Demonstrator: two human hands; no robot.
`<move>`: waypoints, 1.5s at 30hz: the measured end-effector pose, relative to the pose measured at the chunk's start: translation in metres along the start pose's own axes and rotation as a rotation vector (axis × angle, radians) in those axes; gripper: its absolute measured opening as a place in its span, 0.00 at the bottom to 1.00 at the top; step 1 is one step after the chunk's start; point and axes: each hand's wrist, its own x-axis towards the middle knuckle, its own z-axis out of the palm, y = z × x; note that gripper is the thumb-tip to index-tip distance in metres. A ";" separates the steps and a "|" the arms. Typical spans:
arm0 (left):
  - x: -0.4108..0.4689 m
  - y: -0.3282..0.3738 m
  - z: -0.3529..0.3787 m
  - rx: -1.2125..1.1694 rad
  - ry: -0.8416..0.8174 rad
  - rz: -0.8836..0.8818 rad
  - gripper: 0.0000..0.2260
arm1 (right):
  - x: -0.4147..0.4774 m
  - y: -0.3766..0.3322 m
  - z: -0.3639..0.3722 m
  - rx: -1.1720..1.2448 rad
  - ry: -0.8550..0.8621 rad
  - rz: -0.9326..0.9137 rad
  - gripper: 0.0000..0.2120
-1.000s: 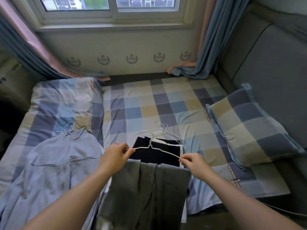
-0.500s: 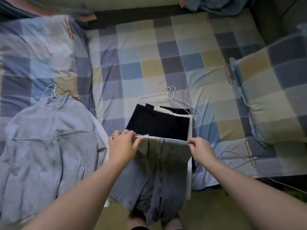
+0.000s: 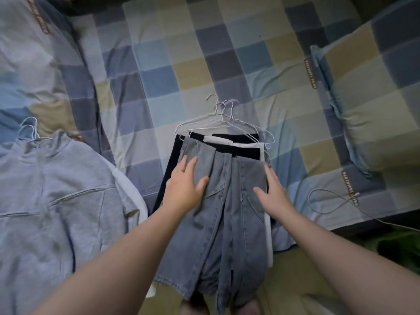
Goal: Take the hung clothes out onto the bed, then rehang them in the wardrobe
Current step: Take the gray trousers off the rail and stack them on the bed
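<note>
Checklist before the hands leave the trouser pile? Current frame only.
1. Jeans lie on top of the dark trousers: ok.
2. Left hand holds nothing, flat on the jeans: ok.
3. Right hand holds nothing, flat at the jeans' right edge: ok.
4. Jeans fully on the bed: not ok, the legs hang over the near edge.
5. Hanger hooks bunched together and uncovered: ok.
6. Jeans seated on their own hanger: cannot tell, the bar is hidden.
</note>
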 end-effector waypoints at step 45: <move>-0.551 0.335 0.154 0.375 -0.495 1.677 0.34 | -0.700 0.260 -0.019 0.089 1.221 0.608 0.31</move>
